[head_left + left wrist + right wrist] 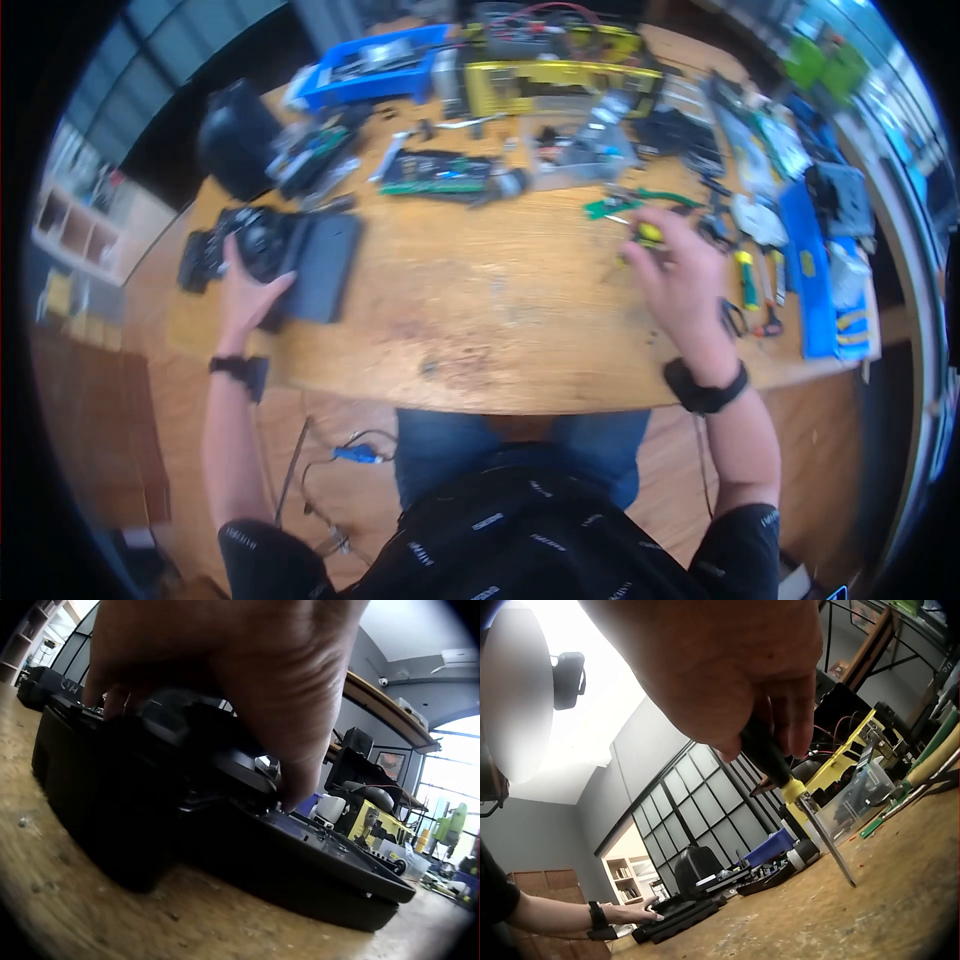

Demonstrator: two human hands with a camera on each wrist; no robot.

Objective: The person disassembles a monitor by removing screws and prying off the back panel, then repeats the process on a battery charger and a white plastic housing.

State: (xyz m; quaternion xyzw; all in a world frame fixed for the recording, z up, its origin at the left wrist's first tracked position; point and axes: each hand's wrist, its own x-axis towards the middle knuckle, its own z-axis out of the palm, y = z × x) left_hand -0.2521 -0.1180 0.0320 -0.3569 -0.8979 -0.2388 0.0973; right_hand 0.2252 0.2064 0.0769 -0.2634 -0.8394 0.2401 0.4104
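On the left of the table lies a black plastic device [262,240] with a round part on top and a flat dark panel [325,265] at its right. My left hand [245,295] grips it from above, thumb at the panel's inner edge and fingers over the far side, as the left wrist view [112,802] tells of the black casing. My right hand [683,285] holds a screwdriver [769,754] by its dark handle with a yellow collar. The metal shaft slants down, its tip close over the wood. Fingertips wrap the handle in the right wrist view.
Behind stand a blue tray [375,60] of parts, a yellow toolbox [560,85] and a clear bin [575,150]. A green circuit board [430,180] lies mid-table. Hand tools, including a yellow-green screwdriver [747,280], lie at the right beside a blue case [805,270].
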